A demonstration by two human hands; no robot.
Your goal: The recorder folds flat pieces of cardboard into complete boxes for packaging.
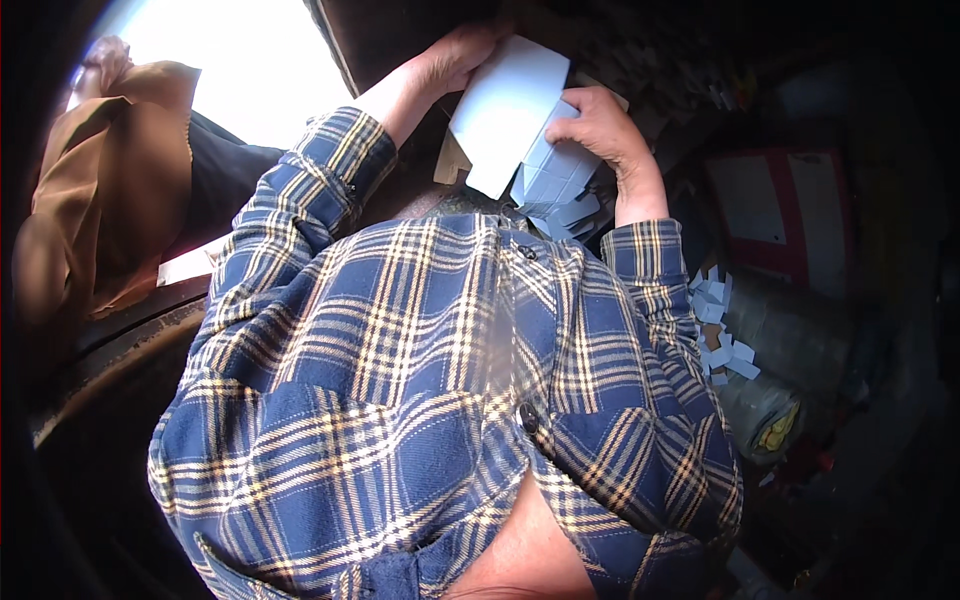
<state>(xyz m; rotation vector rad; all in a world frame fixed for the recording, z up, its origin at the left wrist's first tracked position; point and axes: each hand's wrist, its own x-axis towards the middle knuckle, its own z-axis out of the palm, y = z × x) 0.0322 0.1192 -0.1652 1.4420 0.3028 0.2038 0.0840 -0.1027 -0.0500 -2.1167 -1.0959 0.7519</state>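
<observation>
One plaid shirt (pixel 400 400) is filling most of the view, its chest blocking sight of whatever is lying below. Brown cloth (pixel 100 190) is hanging at the left, flanking a bright opening (pixel 240 60), while a red-and-white board (pixel 740 200) is standing in gloom at the right. A white card (pixel 510 115) is slanting in front of the chest, probably so that its broad face is catching the light. Overlapping its right side, a flapped piece (pixel 555 180) is sitting; whether they are joined, I cannot tell. The left hand (pixel 462 58) is gripping the card's upper left edge, fingertips lost in shadow. The right hand (pixel 603 125) is pinching the flapped piece, thumb bent, seemingly steadying the opposite side. Small cut-outs (pixel 740 355) are lying beyond the right sleeve.
</observation>
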